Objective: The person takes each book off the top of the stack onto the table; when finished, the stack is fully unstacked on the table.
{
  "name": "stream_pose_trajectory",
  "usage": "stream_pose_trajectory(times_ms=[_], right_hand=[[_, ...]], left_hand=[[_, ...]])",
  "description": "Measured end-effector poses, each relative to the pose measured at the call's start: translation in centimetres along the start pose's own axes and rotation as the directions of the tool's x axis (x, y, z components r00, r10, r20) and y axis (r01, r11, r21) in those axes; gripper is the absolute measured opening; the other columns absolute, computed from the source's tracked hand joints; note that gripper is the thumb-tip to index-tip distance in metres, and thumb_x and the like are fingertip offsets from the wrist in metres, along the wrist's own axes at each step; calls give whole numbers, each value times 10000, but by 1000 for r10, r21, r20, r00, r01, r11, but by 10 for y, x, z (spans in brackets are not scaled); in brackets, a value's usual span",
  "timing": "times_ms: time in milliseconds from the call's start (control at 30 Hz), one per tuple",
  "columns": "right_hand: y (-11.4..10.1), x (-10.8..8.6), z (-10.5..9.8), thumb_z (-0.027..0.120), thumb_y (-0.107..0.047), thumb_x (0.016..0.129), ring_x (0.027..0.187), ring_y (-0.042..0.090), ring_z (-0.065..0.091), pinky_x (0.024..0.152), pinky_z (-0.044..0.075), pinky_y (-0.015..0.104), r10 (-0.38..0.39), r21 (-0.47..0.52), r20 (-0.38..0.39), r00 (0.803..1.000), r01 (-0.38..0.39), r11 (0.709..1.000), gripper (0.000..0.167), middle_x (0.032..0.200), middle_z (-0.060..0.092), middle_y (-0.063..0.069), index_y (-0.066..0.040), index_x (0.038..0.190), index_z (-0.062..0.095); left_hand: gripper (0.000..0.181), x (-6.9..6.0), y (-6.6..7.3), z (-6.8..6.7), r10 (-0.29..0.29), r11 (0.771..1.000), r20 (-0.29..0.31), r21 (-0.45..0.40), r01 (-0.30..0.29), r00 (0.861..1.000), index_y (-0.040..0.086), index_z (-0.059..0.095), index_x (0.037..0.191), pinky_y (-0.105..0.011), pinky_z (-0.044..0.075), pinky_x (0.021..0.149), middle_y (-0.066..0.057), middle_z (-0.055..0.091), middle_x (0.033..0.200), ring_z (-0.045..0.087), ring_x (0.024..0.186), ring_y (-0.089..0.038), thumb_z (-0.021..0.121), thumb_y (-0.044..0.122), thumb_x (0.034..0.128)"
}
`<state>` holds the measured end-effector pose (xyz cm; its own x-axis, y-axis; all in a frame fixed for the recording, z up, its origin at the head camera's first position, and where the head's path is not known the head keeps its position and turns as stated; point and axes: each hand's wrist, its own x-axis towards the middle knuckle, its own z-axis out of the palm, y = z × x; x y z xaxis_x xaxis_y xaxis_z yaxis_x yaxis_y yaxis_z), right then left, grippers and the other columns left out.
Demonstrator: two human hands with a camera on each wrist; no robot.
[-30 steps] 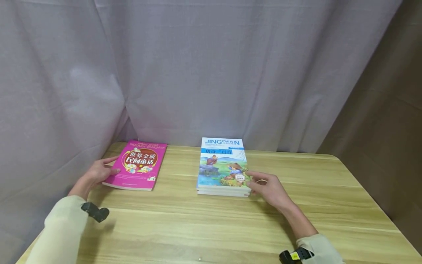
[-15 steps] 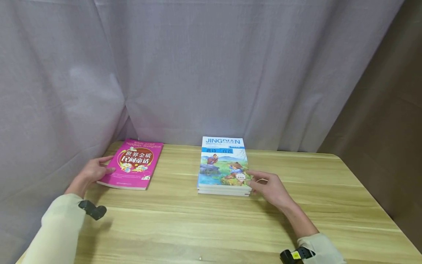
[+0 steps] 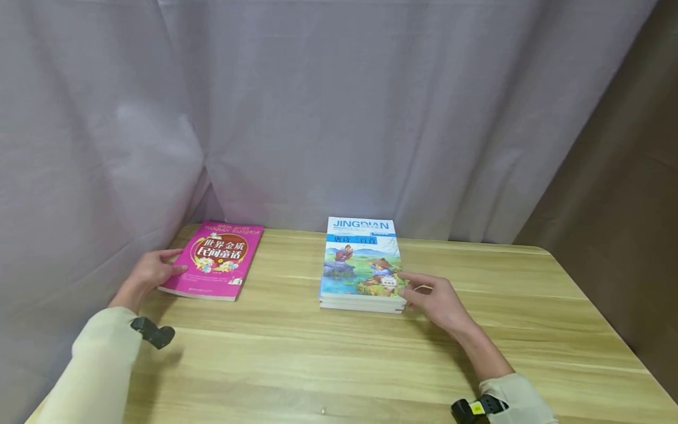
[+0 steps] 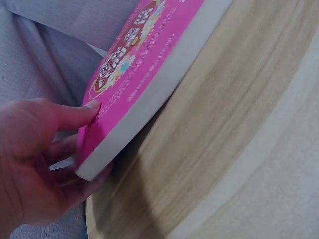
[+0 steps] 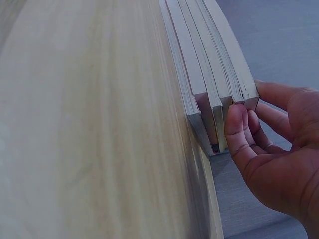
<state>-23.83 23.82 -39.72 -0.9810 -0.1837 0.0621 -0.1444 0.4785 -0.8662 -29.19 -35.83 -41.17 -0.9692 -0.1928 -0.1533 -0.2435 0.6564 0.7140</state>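
Observation:
A pink paperback book (image 3: 203,282) lies near the table's back left corner, its cover facing up. My left hand (image 3: 150,274) grips its left edge; in the left wrist view the thumb (image 4: 79,115) rests on the cover while other fingers curl under the lower corner. A stack of several books stands at the back middle, topped by a blue-and-white book (image 3: 362,259) with a painted river scene. At the stack's front right corner, my right hand (image 3: 439,300) pinches the upper part of the stack, fingertips against the page edges in the right wrist view.
The light wooden table (image 3: 296,365) carries both the pink book and the stack. A grey curtain (image 3: 328,118) hangs right behind the table and along its left side; a darker brownish curtain (image 3: 625,194) hangs on the right.
My left hand has shifted a little to the left together with the pink book. The right hand stays at the corner of the stack. The head view has moved slightly.

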Motion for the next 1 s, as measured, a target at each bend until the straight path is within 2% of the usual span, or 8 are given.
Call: stream_pose_trajectory(times_ms=[167, 267, 367, 433, 533, 667, 800, 1000], right_hand=[[2, 0, -1, 734, -203, 1007, 815, 269, 721, 665, 574, 332, 3, -10, -6, 1000, -3, 1000, 489, 1045, 659, 161, -26, 1450, 627], [3, -1, 0, 736, -204, 1006, 821, 267, 720, 674, 583, 334, 4, -9, -5, 1000, -4, 1000, 491, 1045, 659, 157, -23, 1449, 626], [3, -1, 1, 737, -201, 1005, 821, 263, 721, 686, 591, 337, 2, -5, -2, 1000, -2, 1000, 490, 1048, 657, 156, -22, 1448, 627], [4, -1, 1, 737, -198, 1005, 817, 263, 722, 695, 595, 339, 3, -3, -1, 1000, -3, 1000, 487, 1050, 657, 159, -24, 1447, 629], [5, -2, 1, 736, -197, 1005, 817, 260, 724, 695, 598, 338, 1, -1, -2, 1000, -1, 1000, 488, 1051, 658, 160, -25, 1449, 628], [5, -2, 0, 735, -202, 1007, 827, 266, 725, 693, 598, 336, 1, 0, -8, 1000, -1, 1000, 489, 1052, 659, 163, -28, 1451, 627], [4, -1, 1, 737, -208, 1005, 841, 265, 725, 709, 606, 338, 6, 4, -7, 1000, -6, 1000, 498, 1056, 656, 160, -30, 1456, 623], [3, 1, 1, 735, -202, 1005, 848, 248, 719, 709, 603, 325, 23, 16, -1, 1000, -23, 1000, 515, 1054, 654, 149, -24, 1471, 606]], left_hand=[[658, -4, 4, 4, 54, 997, -55, 53, -51, 997, -84, 418, 1541, -493, 502, 977, -378, 532, 1454, 600, 1193, -519, 698, 141, 990], [674, -6, 11, 8, 69, 996, -90, 68, -63, 994, -51, 414, 1558, -666, 373, 1148, -369, 469, 1504, 451, 1376, -587, 702, 172, 992], [672, -9, 27, 17, 111, 990, -124, 96, -99, 986, -2, 430, 1577, -694, 344, 1159, -368, 493, 1500, 438, 1384, -589, 699, 227, 1005], [665, -13, 43, 28, 162, 986, -119, 64, -156, 980, 20, 436, 1586, -624, 455, 1092, -373, 542, 1461, 535, 1319, -543, 698, 241, 1017], [634, -21, 70, 49, 296, 954, -30, -33, -297, 955, 35, 447, 1590, -487, 603, 906, -365, 612, 1390, 677, 1147, -459, 687, 220, 1032], [601, -33, 102, 82, 440, 888, 129, -211, -409, 889, 73, 454, 1598, -408, 652, 744, -334, 663, 1334, 737, 945, -383, 665, 177, 1045], [592, -43, 126, 112, 471, 865, 220, -303, -400, 854, 126, 454, 1608, -428, 655, 728, -312, 657, 1337, 724, 939, -376, 651, 180, 1052], [601, -50, 151, 148, 459, 860, 297, -387, -334, 837, 228, 448, 1620, -446, 659, 766, -286, 605, 1402, 709, 1013, -398, 650, 212, 1054]])
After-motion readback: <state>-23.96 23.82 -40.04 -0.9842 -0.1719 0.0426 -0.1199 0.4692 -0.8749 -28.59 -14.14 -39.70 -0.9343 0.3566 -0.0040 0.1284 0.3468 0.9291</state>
